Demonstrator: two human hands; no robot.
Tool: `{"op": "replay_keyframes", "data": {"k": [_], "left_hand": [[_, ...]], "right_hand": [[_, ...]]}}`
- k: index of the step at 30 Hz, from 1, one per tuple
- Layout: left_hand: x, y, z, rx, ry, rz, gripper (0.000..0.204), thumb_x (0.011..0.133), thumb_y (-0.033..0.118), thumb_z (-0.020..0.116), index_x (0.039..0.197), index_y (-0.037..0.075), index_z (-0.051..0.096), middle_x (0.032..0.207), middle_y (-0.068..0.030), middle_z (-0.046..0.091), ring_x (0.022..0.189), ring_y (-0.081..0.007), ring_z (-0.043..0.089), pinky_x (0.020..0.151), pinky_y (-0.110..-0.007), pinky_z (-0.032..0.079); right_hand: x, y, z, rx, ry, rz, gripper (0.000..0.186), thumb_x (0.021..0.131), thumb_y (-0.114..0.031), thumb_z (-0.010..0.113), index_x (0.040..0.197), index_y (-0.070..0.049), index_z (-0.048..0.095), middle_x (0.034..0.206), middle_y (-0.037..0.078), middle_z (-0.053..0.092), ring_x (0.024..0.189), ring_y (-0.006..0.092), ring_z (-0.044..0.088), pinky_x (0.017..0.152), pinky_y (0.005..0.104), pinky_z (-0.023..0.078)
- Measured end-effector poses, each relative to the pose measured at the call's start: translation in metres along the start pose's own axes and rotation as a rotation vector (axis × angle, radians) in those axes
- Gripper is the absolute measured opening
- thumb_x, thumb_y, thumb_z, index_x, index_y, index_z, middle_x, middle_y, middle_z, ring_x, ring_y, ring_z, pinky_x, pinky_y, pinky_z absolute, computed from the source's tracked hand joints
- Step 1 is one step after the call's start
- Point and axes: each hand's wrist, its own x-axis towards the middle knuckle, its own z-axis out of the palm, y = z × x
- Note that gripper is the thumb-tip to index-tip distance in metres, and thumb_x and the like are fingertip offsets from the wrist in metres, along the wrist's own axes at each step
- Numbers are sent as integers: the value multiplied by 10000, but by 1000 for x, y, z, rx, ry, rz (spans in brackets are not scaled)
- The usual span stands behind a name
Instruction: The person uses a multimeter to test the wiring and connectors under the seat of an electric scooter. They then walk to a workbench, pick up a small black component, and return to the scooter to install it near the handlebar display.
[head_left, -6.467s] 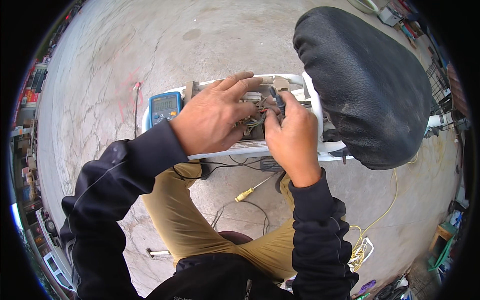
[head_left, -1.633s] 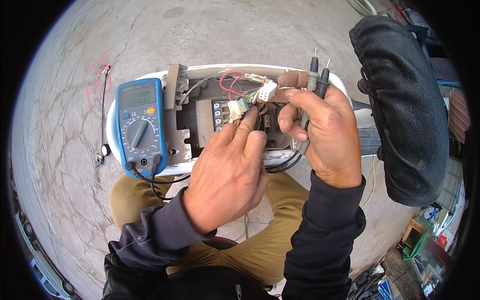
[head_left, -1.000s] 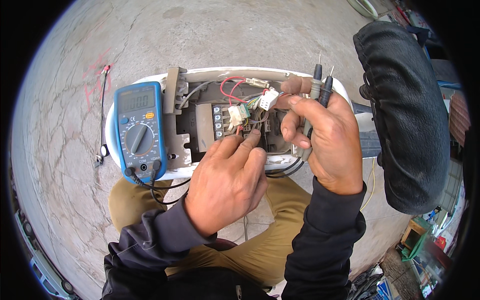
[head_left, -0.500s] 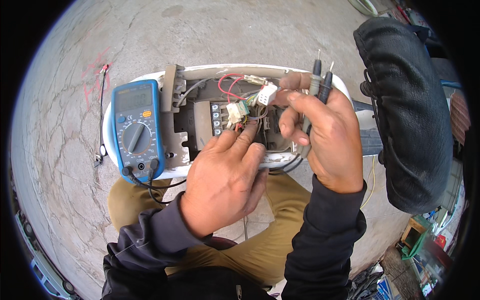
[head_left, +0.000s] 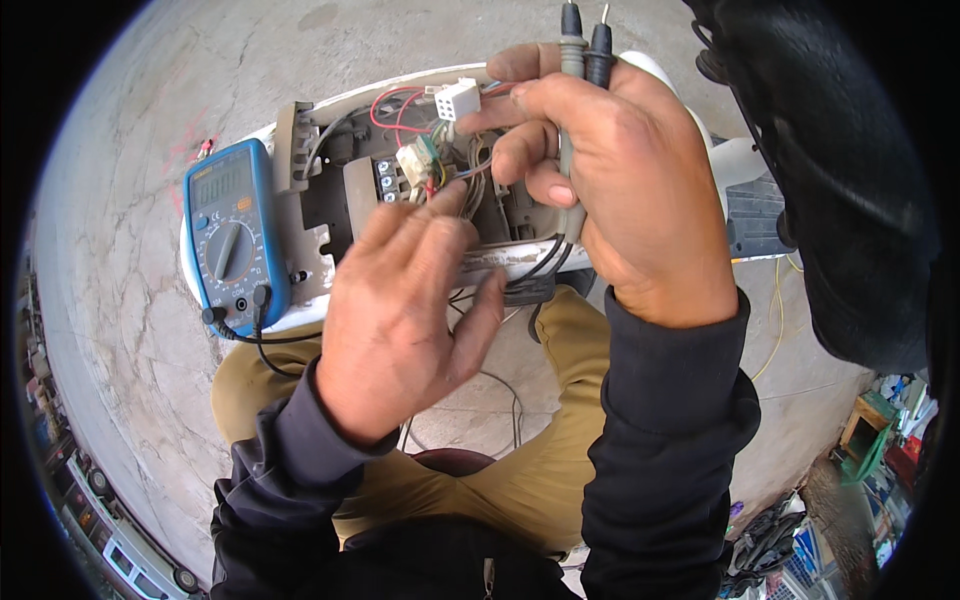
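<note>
My right hand (head_left: 645,175) is closed around two multimeter probes (head_left: 566,150), their metal tips pointing up and away. One of its fingertips is beside a white multi-pin connector (head_left: 458,100). My left hand (head_left: 395,310) holds nothing visible; its fingers stretch forward, thumb apart, and the index fingertip touches the wires (head_left: 470,180) next to a second white connector (head_left: 412,160) with a green part. Both hands are over an open, white-rimmed vehicle compartment (head_left: 510,258). A blue multimeter (head_left: 232,235) lies on its left end, with black leads plugged in.
A screw terminal block (head_left: 386,180) sits inside the compartment, left of the connectors. A large black padded seat (head_left: 850,200) rises at the right. My knees (head_left: 250,385) are under the near edge. Clutter and a green-edged box (head_left: 868,435) lie at lower right.
The whole view has shifted, with the multimeter and compartment now further left. My right hand with the probes has moved up and left. My left thumb has spread away from its fingers.
</note>
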Motion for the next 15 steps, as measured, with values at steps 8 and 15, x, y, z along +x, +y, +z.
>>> {"op": "replay_keyframes", "data": {"k": [8, 15], "left_hand": [[13, -7, -12, 129, 236, -154, 337, 869, -44, 765, 1187, -2, 658, 1047, -160, 657, 914, -340, 628, 813, -415, 528], [39, -21, 0, 212, 253, -62, 384, 799, 9, 815, 1149, 24, 657, 1050, -195, 651, 981, -424, 642, 858, -506, 537]], "right_hand": [[3, 4, -11, -64, -76, 4, 215, 1030, -71, 583, 1148, 59, 707, 1011, 161, 785, 720, 117, 681, 555, 221, 407], [5, 4, -7, -208, -75, -70, 200, 1027, -56, 584, 1122, 51, 724, 995, 135, 783, 690, 100, 661, 535, 220, 399]]}}
